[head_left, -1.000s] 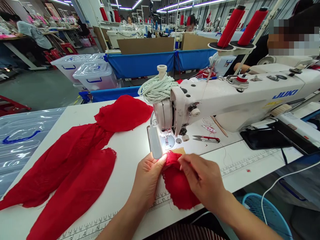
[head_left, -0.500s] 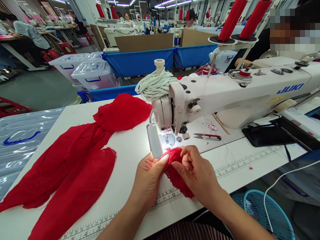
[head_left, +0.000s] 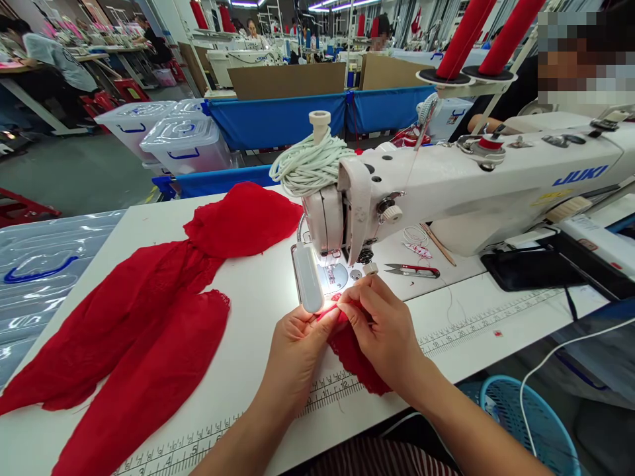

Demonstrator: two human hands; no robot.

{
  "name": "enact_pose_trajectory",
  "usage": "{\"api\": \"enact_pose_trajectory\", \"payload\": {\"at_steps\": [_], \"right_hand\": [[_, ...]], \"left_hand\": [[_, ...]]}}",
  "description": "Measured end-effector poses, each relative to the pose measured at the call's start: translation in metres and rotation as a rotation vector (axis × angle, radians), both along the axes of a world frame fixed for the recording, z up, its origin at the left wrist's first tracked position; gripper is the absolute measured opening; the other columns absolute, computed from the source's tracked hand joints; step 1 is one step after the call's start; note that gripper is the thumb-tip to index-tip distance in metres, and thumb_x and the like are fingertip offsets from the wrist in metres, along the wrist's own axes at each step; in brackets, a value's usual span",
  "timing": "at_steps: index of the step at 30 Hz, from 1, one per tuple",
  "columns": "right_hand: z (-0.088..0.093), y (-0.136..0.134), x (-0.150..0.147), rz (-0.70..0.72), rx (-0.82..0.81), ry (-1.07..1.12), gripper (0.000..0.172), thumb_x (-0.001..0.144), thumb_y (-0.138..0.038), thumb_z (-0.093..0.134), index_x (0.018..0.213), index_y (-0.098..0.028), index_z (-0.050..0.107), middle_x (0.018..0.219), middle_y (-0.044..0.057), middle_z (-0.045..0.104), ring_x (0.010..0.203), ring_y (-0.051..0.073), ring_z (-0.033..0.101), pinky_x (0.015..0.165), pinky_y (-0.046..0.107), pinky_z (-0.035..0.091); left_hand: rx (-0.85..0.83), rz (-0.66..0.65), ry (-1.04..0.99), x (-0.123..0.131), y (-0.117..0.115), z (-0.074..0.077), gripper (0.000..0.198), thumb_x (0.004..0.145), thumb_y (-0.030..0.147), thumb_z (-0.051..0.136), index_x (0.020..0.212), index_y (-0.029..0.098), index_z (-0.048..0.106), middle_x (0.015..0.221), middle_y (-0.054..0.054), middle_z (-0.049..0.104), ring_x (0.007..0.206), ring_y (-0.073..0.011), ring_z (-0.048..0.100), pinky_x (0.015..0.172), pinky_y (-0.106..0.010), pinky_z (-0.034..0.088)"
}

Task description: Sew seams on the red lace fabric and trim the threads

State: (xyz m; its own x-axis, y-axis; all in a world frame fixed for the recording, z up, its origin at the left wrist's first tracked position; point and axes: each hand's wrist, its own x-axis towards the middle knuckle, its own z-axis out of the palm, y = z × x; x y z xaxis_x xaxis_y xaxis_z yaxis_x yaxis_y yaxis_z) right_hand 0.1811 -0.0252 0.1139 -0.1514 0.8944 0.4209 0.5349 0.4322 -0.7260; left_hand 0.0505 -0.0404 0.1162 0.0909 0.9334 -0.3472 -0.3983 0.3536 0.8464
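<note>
My left hand (head_left: 296,350) and my right hand (head_left: 383,330) both pinch a small red lace piece (head_left: 353,360) on the white table (head_left: 258,297), just in front of the needle area of a white JUKI sewing machine (head_left: 446,192). Their fingertips meet at the piece's top edge under the machine's lamp (head_left: 307,277). The rest of the piece hangs down between my hands towards the table's front edge. A long heap of red lace fabric (head_left: 149,317) lies to the left, untouched.
Red-handled thread snips (head_left: 411,270) lie on the machine bed. A coil of white cord (head_left: 310,165) sits on the machine head, red thread cones (head_left: 489,36) behind. Clear plastic bins (head_left: 183,142) and blue cloth troughs (head_left: 278,119) stand beyond. Another person (head_left: 570,59) sits at right. A blue basket (head_left: 520,416) is below.
My hands have gathered the small red piece and brought it forward to the needle area. My right hand went from lying over the fabric to pinching its top edge.
</note>
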Motion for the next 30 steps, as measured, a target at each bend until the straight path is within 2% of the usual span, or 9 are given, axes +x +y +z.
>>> {"api": "enact_pose_trajectory", "payload": {"at_steps": [4, 9, 14, 19, 21, 25, 28, 30], "right_hand": [[0.0061, -0.0008, 0.0014, -0.065, -0.115, 0.109, 0.014, 0.090, -0.023, 0.045, 0.077, -0.021, 0.051, 0.077, 0.000, 0.054, 0.060, 0.011, 0.047, 0.056, 0.025, 0.042], [0.0062, -0.0037, 0.0042, 0.011, -0.061, 0.147, 0.011, 0.088, -0.022, 0.049, 0.082, -0.021, 0.058, 0.082, 0.001, 0.055, 0.061, 0.010, 0.048, 0.053, 0.023, 0.041], [0.0012, -0.0015, 0.0024, 0.029, -0.025, 0.089, 0.010, 0.087, -0.019, 0.050, 0.084, -0.022, 0.060, 0.085, 0.002, 0.056, 0.072, 0.013, 0.054, 0.060, 0.026, 0.045], [0.0019, 0.0002, 0.0026, -0.045, -0.092, 0.115, 0.012, 0.088, -0.020, 0.046, 0.077, -0.021, 0.051, 0.079, 0.000, 0.054, 0.057, 0.010, 0.044, 0.053, 0.024, 0.040], [0.0027, -0.0015, 0.0032, -0.051, -0.095, 0.119, 0.014, 0.089, -0.021, 0.045, 0.077, -0.021, 0.052, 0.079, 0.000, 0.054, 0.057, 0.010, 0.045, 0.053, 0.024, 0.041], [0.0010, -0.0067, 0.0027, -0.017, -0.052, 0.109, 0.012, 0.089, -0.021, 0.047, 0.082, -0.021, 0.057, 0.083, 0.001, 0.056, 0.068, 0.012, 0.053, 0.058, 0.024, 0.045], [-0.0019, -0.0080, 0.0011, -0.032, 0.045, 0.024, 0.007, 0.087, -0.024, 0.054, 0.091, -0.022, 0.060, 0.088, 0.003, 0.056, 0.061, 0.010, 0.052, 0.051, 0.023, 0.043], [-0.0026, -0.0068, 0.0002, -0.059, 0.117, -0.037, 0.008, 0.089, -0.023, 0.051, 0.088, -0.021, 0.059, 0.089, 0.003, 0.055, 0.061, 0.010, 0.052, 0.050, 0.023, 0.042]], "left_hand": [[-0.019, -0.031, -0.029, -0.0013, -0.0002, 0.0000, 0.025, 0.071, 0.035, 0.072, 0.085, 0.013, 0.071, 0.071, -0.005, 0.071, 0.067, -0.0186, 0.064, 0.058, -0.028, 0.051], [-0.025, -0.033, -0.040, -0.0012, -0.0008, -0.0014, 0.027, 0.073, 0.035, 0.071, 0.088, 0.012, 0.071, 0.071, -0.005, 0.071, 0.067, -0.0180, 0.064, 0.058, -0.027, 0.050], [0.021, 0.012, 0.008, 0.0006, -0.0010, -0.0002, 0.026, 0.068, 0.031, 0.075, 0.087, 0.013, 0.071, 0.070, -0.003, 0.071, 0.068, -0.0175, 0.064, 0.061, -0.026, 0.050], [-0.008, -0.018, -0.017, 0.0000, 0.0005, 0.0006, 0.022, 0.071, 0.034, 0.072, 0.081, 0.015, 0.071, 0.070, -0.003, 0.070, 0.067, -0.0161, 0.063, 0.059, -0.025, 0.049], [-0.005, -0.024, -0.018, -0.0003, 0.0009, 0.0002, 0.022, 0.070, 0.034, 0.072, 0.081, 0.015, 0.071, 0.069, -0.002, 0.069, 0.065, -0.0160, 0.062, 0.058, -0.025, 0.048], [-0.012, -0.022, -0.032, -0.0006, 0.0001, -0.0008, 0.024, 0.071, 0.036, 0.072, 0.080, 0.015, 0.069, 0.067, -0.002, 0.068, 0.063, -0.0161, 0.062, 0.055, -0.026, 0.048], [-0.012, 0.002, -0.017, -0.0001, -0.0014, 0.0005, 0.025, 0.069, 0.036, 0.074, 0.081, 0.015, 0.068, 0.066, -0.002, 0.068, 0.061, -0.0151, 0.061, 0.055, -0.025, 0.047], [0.004, 0.009, 0.008, 0.0007, -0.0020, 0.0022, 0.027, 0.070, 0.036, 0.073, 0.086, 0.014, 0.069, 0.069, -0.002, 0.069, 0.063, -0.0152, 0.061, 0.058, -0.025, 0.048]]}}
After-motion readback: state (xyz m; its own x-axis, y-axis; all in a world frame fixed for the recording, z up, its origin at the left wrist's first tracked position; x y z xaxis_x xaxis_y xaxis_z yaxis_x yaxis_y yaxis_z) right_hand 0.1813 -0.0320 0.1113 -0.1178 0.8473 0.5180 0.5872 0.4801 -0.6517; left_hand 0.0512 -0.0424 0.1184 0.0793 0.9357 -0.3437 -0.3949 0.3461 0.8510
